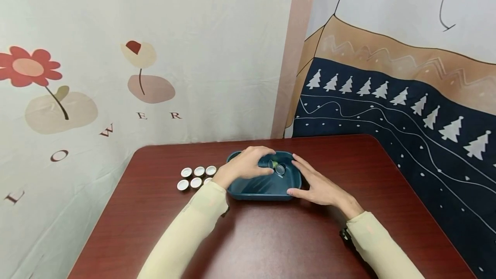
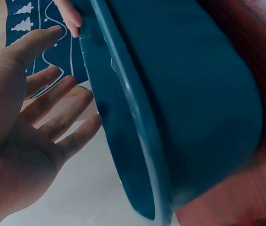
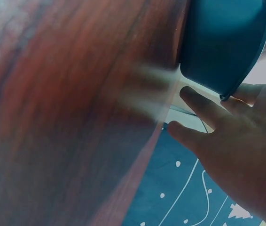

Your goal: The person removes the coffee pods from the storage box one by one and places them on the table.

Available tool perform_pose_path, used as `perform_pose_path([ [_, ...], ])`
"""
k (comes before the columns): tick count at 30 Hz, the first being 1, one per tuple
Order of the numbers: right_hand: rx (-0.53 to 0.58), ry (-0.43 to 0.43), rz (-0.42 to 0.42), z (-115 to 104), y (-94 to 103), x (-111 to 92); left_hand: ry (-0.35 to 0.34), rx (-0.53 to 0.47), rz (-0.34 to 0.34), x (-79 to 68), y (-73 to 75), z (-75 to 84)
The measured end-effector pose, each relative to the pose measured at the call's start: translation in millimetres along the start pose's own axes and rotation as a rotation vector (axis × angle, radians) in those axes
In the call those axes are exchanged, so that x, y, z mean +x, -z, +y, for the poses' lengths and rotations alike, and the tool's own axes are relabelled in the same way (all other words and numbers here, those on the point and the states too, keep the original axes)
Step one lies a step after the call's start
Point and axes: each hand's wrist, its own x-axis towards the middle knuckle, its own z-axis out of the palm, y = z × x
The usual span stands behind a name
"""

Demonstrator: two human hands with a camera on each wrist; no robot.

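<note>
A dark teal rectangular basin [image 1: 257,196] sits on the table. Over its left part is my left hand [image 1: 248,163], fingers spread and loosely bent, nothing between them; the left wrist view shows its palm [image 2: 20,136] beside the basin's rim. At the basin's right end is my right hand [image 1: 321,187], its fingers spread along the rim; whether they all touch it I cannot tell. A couple of small round capsule-like cups [image 1: 280,169], one greenish, lie inside the basin. Left of it, several small cups with white round tops [image 1: 196,182] stand in two rows, partly hidden by my left wrist.
The reddish-brown wooden table [image 1: 263,236] reaches back to a pale flower-printed curtain [image 1: 217,55]. A dark blue cloth with white trees [image 1: 387,119] hangs along the right side. Both sleeves [image 1: 190,227] reach in from the front.
</note>
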Motion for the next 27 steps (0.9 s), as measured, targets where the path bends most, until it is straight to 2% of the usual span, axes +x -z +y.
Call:
perform_pose_path([
  [5, -0.006, 0.006, 0.001, 0.4, -0.2, 0.3, 0.021, -0.018, -0.043, 9.9, -4.3, -4.3],
  [12, 0.001, 0.011, 0.001, -1.0, -0.6, 0.6, 0.043, -0.017, -0.063, 29.6, -25.9, -29.8],
  [15, 0.0, 0.011, 0.0, -1.3, -0.2, 0.5, 0.074, -0.028, -0.085, 30.6, -23.0, -21.7],
  [19, 0.004, 0.006, -0.001, -1.4, 0.2, 0.2, 0.111, -0.001, -0.123, 31.1, -17.8, -7.7],
  [21, 0.005, 0.005, -0.002, -1.5, 0.2, 0.4, 0.124, 0.016, -0.138, 32.7, -19.2, -5.7],
  [27, -0.005, 0.014, -0.005, -1.1, 0.3, 1.1, 0.147, 0.018, -0.173, 46.2, -37.2, -23.8],
])
